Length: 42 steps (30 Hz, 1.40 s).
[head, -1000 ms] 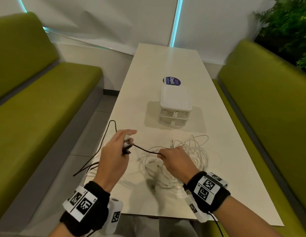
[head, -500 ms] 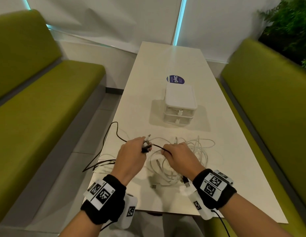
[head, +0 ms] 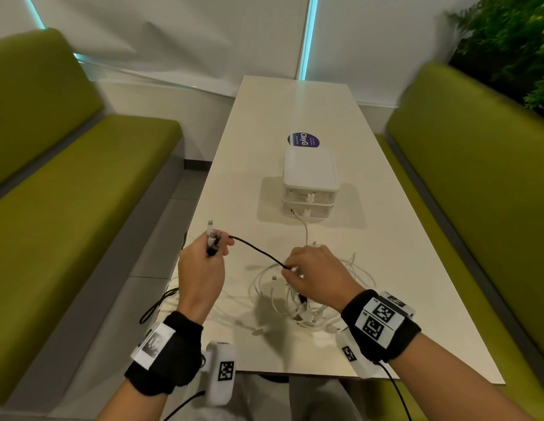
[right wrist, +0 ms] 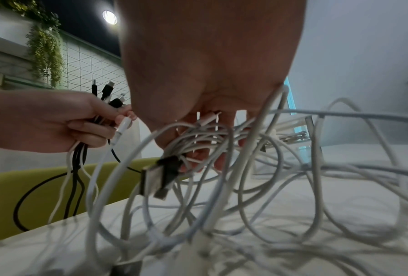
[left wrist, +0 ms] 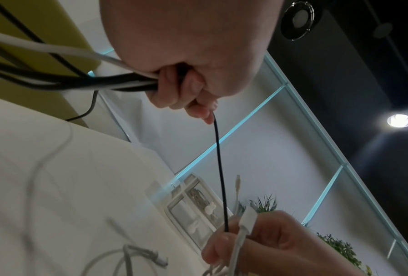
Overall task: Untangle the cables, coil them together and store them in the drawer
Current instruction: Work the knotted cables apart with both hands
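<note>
Your left hand (head: pixel 204 268) grips gathered plug ends while your right hand (head: pixel 316 271) pinches the black cable (head: pixel 255 249), stretched sideways between them, above the white tangle (head: pixel 310 299).

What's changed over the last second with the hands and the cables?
The left hand kept its grip on the gathered plug ends and drew apart from the right hand, so the black cable between them now runs longer. The right hand still pinches it above the white tangle. The drawer unit stayed shut.
</note>
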Each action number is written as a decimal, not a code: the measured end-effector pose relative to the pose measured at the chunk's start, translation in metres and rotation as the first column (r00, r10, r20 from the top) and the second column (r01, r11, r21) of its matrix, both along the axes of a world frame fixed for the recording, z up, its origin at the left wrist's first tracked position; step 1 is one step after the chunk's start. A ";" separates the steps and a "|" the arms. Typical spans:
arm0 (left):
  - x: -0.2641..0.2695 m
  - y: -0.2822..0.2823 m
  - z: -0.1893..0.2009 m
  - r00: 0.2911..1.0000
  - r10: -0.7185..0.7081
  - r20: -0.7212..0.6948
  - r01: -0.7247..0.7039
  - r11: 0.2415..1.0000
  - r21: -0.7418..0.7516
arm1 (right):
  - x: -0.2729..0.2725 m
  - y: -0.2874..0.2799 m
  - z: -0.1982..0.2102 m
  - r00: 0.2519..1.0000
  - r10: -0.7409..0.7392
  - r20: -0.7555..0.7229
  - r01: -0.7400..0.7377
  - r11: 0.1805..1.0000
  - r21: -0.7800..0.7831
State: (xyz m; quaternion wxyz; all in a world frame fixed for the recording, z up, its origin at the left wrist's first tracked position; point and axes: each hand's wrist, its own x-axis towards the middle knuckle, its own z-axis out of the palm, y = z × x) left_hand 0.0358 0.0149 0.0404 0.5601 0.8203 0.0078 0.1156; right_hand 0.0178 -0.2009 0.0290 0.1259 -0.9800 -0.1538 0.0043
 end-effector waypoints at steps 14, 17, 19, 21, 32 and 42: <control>0.000 0.001 -0.016 0.990 -0.087 -0.108 0.104 0.981 0.165 | -0.003 -0.011 -0.023 0.897 -0.177 0.406 0.211 0.977 -0.040; -0.005 -0.005 -0.017 0.990 -0.107 -0.092 0.131 0.936 0.325 | -0.006 -0.014 -0.027 0.916 -0.186 0.355 0.192 0.981 0.020; -0.009 -0.012 -0.012 0.990 -0.138 -0.013 0.132 0.910 0.394 | -0.007 -0.013 -0.024 0.915 -0.193 0.355 0.191 0.981 0.040; -0.012 -0.020 -0.010 0.973 -0.227 0.041 0.187 0.881 0.434 | -0.007 -0.010 -0.021 0.920 -0.195 0.340 0.189 0.981 0.051; -0.008 -0.038 -0.003 0.957 -0.265 -0.121 0.291 0.855 0.430 | -0.010 -0.001 -0.017 0.939 -0.251 0.235 0.278 0.956 -0.090; 0.000 -0.013 -0.003 0.973 -0.177 -0.149 0.219 0.913 0.345 | -0.010 0.006 -0.010 0.965 -0.225 0.137 0.237 0.969 -0.077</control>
